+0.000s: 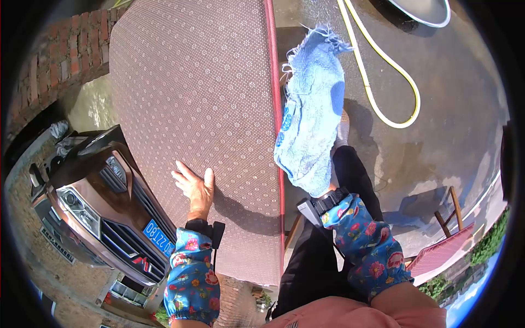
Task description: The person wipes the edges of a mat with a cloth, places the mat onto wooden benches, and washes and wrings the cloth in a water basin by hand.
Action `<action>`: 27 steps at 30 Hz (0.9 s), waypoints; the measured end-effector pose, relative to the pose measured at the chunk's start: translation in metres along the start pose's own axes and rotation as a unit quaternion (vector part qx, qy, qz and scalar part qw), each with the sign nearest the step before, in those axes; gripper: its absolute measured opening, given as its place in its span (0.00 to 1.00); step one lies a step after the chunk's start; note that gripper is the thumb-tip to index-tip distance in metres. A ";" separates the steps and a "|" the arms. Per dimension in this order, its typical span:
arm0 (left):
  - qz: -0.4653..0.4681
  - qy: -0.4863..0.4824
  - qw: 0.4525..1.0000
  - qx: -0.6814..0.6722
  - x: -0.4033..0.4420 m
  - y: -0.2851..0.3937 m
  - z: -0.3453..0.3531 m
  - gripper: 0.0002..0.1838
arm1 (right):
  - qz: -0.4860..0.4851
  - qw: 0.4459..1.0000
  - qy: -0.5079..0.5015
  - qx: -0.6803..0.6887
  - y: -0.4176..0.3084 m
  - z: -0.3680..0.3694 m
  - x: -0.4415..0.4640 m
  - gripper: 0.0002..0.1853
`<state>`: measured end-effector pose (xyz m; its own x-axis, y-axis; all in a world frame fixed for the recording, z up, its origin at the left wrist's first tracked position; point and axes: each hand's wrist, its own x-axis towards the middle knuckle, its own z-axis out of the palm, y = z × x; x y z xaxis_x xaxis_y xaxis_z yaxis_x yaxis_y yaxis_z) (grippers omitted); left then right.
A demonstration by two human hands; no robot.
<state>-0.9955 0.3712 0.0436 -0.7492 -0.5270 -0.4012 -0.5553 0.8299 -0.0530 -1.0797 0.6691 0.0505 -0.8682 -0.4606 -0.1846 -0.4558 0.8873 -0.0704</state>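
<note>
A large brown mat [191,93] with small pale flower dots and a red bound edge spreads out before me, raised above the ground. My left hand [198,188] lies palm down on it, fingers spread, holding nothing. A light blue towel [314,109] with frayed ends and darker blue patches is at my right hand [329,189], overlapping the mat's red edge. The towel covers that hand's fingers; just the wrist side shows. The cloth goes along with the hand, bunched around it. Both forearms wear blue floral sleeves with black wrist straps.
A brown car [104,202] faces the mat from the left, near a brick wall [65,60]. On the wet concrete at right lies a looped yellow hose [413,109], with a metal basin [424,11] beyond it. A wooden-legged stand [451,213] stands lower right.
</note>
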 end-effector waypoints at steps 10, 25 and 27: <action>0.021 -0.006 1.000 0.005 -0.003 -0.005 0.001 0.58 | 0.054 0.977 0.181 0.101 0.056 0.047 0.103 0.22; -0.008 -0.043 0.999 0.012 -0.005 -0.002 -0.001 0.60 | 0.134 0.985 0.054 0.092 0.098 0.011 0.163 0.27; 0.034 -0.008 0.999 -0.001 -0.005 -0.003 0.002 0.60 | 0.086 0.970 0.167 0.157 0.089 0.044 0.142 0.29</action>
<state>-0.9895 0.3712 0.0439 -0.7795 -0.4655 -0.4192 -0.5034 0.8637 -0.0229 -1.2353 0.6837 -0.0252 -0.9650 -0.2406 0.1046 -0.2623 0.8906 -0.3714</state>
